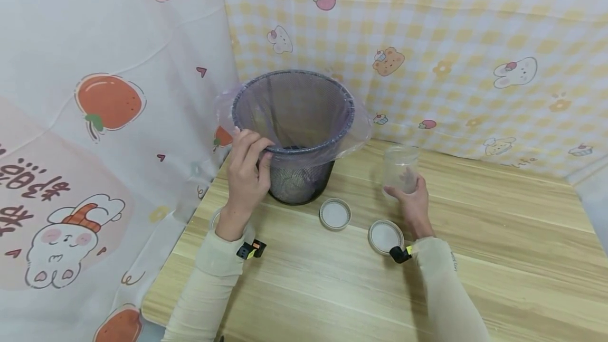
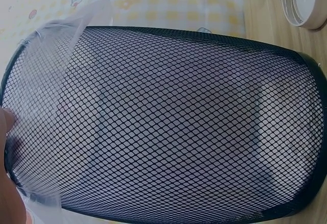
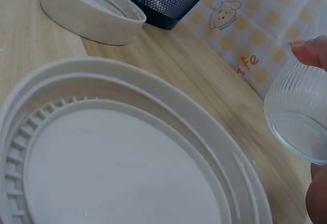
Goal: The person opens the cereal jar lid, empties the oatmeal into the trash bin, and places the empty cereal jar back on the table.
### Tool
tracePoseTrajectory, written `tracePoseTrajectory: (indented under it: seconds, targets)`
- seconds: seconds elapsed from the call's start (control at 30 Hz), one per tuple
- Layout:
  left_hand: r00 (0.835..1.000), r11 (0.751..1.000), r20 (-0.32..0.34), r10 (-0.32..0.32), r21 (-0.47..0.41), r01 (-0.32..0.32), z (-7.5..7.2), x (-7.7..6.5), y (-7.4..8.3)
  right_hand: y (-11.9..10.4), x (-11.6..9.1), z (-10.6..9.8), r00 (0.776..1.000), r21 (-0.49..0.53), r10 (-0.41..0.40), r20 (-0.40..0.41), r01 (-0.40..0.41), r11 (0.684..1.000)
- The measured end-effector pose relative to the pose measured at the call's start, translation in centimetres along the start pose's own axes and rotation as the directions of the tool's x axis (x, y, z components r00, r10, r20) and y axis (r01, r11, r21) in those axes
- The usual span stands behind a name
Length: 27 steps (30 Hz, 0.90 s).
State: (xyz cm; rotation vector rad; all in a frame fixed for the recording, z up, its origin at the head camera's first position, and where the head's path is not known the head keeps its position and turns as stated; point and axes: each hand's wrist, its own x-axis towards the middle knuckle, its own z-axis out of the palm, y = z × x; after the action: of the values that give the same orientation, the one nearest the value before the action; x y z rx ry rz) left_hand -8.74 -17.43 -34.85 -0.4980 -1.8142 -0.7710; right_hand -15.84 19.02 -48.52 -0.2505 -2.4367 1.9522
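My left hand (image 1: pixel 248 176) grips the near left rim of a black wire-mesh wastebasket (image 1: pixel 304 178), thumb outside and fingers over the edge. A thin, pale purple plastic bag (image 1: pixel 358 128) lines the basket and is folded out over its rim. In the left wrist view the mesh side (image 2: pixel 179 122) fills most of the picture. Right of the basket, my right hand (image 1: pixel 415 206) holds a clear jar (image 1: pixel 400 162) without a lid. Its ribbed glass-like wall (image 3: pixel 294 101) shows between thumb and fingers in the right wrist view.
Two round white screw lids lie inner side up on the wooden table (image 1: pixel 499 257): one lid (image 1: pixel 335 214) before the basket, another lid (image 1: pixel 386 236) by the right wrist. A round rim (image 1: pixel 216 218) is mostly hidden behind the left forearm. Printed cloths hang behind and left.
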Motion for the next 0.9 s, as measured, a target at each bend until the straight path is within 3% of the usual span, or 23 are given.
tracePoseTrajectory:
  seconds: [0.4, 0.9]
  targets:
    - [1.000, 1.000, -0.006, 0.011, 0.004, -0.011, 0.3, -0.2, -0.4, 1.0, 0.0, 0.6, 0.997, 0.074, 0.026, -0.067, -0.021, 0.997]
    - [0.999, 1.000, -0.040, 0.001, -0.018, -0.002, 0.6, -0.2, 0.0, 2.4, -0.1, -1.0, 0.998, -0.116, -0.054, 0.045, 0.059, 0.992]
